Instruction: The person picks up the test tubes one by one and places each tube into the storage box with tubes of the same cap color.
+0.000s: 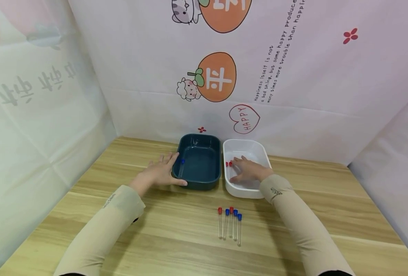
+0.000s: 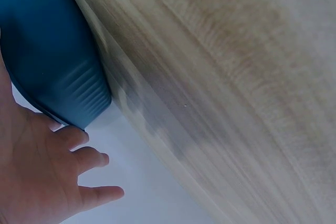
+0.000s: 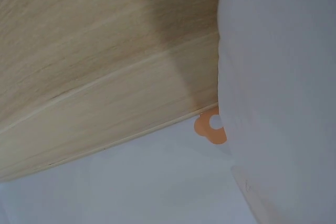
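My left hand [image 1: 160, 171] rests at the left rim of a dark teal tray [image 1: 200, 185], fingers spread and holding nothing. The left wrist view shows the fingers [image 2: 92, 157] fairly straight beside the tray's outer wall. Inside that tray, along its left side, lies a blue-capped test tube [image 1: 182, 168]. Over the white tray [image 1: 244, 193], my right hand [image 1: 251, 170] reaches in, its fingertips close to red-capped test tubes [image 1: 230, 164] at the left side. Whether they touch is unclear. The right hand does not show in the right wrist view.
In front of the trays, several test tubes lie on the wooden table [image 1: 169, 237]: red-capped ones [image 1: 220, 222] and blue-capped ones [image 1: 240, 228]. A printed cloth backdrop [image 1: 148, 69] stands behind the trays. More cloth [image 1: 41, 134] hangs at the left.
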